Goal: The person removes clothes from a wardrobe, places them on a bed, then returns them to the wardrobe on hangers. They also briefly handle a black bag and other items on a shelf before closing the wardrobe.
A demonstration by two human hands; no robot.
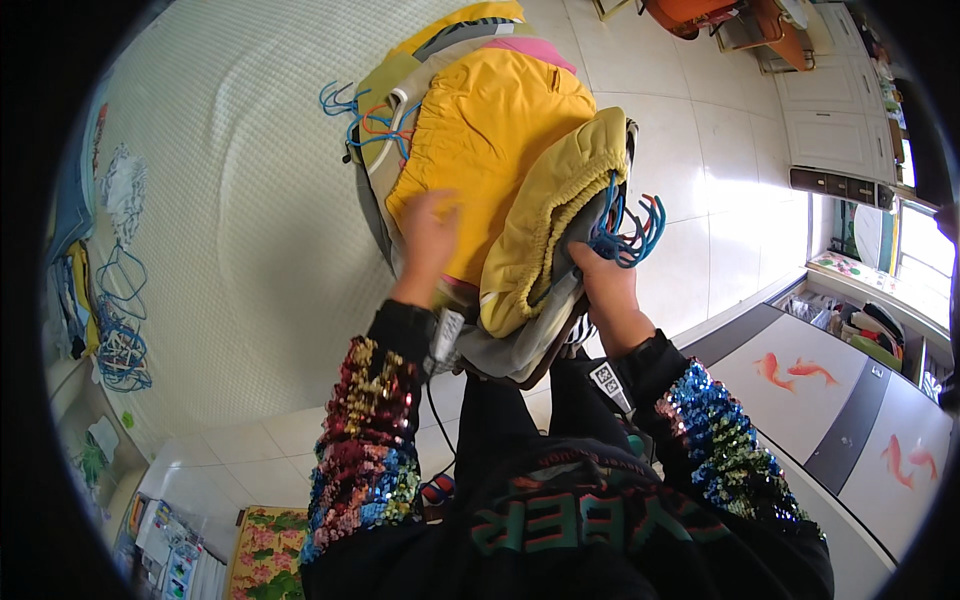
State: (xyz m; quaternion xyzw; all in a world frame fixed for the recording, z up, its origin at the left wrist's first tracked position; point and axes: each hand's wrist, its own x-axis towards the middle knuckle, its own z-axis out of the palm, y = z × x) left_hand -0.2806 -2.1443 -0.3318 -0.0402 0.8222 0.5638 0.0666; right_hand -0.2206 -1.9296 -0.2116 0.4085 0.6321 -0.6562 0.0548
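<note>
My right hand (606, 289) grips a bundle of blue and red hangers (637, 236) near their hooks. From them hang several garments, the outermost a pale yellow one (517, 240) with a gathered elastic waist. My left hand (430, 232), slightly blurred, is over the lower left side of a bright yellow garment (502, 127) with an elastic edge; whether its fingers hold the cloth cannot be told. Under the yellow garment lie grey, olive and pink clothes, with more blue and orange hangers (382, 129) sticking out at their left.
A bed with a white quilted cover (285, 187) spreads on the left. Tangled hangers (124, 337) and folded clothes (79, 292) lie at its far left edge. Right are the tiled floor (667, 142), white cabinets (829, 135) and a panel with red fish pictures (795, 375).
</note>
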